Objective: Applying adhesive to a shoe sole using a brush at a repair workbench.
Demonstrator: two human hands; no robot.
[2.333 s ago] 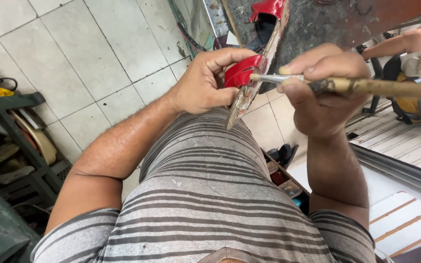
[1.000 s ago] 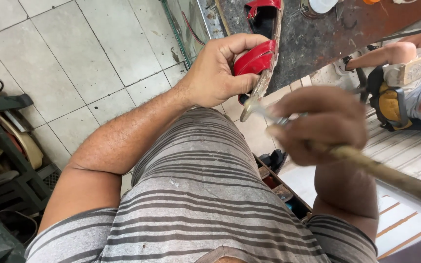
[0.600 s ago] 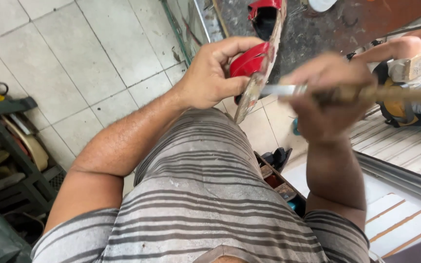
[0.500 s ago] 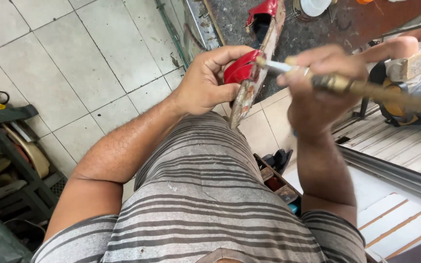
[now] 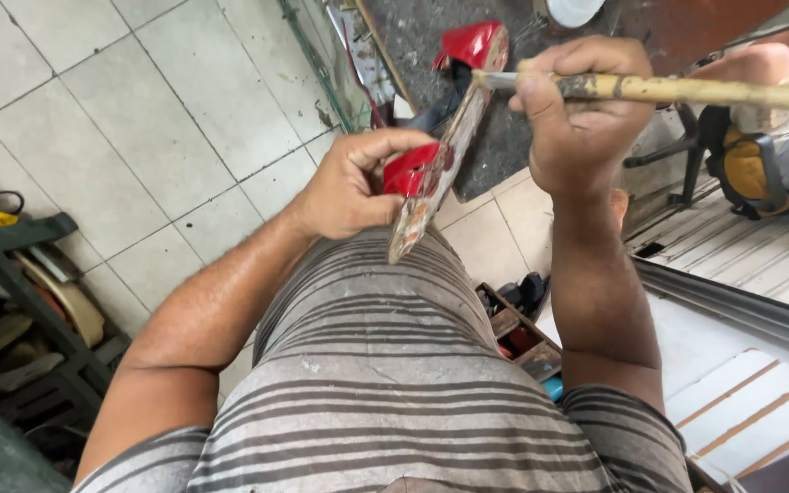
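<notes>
My left hand (image 5: 351,187) grips a red shoe (image 5: 449,137) held on edge, its worn sole facing right and its red toe at the top. My right hand (image 5: 582,114) holds a long glue-stained brush handle (image 5: 687,89) that runs off to the right. The brush's metal tip (image 5: 495,80) touches the upper part of the sole. My striped shirt (image 5: 385,365) fills the lower middle.
Grey tiled floor (image 5: 139,110) lies to the left, with a dark shelf rack (image 5: 20,301) holding shoes at the lower left. A wooden tray of small items (image 5: 518,324) sits by my right arm. Another person's leg (image 5: 760,64) shows at the upper right.
My right hand drew the brush away from the shoe, then brought it back; its tip now rests higher on the sole. My left hand kept hold of the shoe.
</notes>
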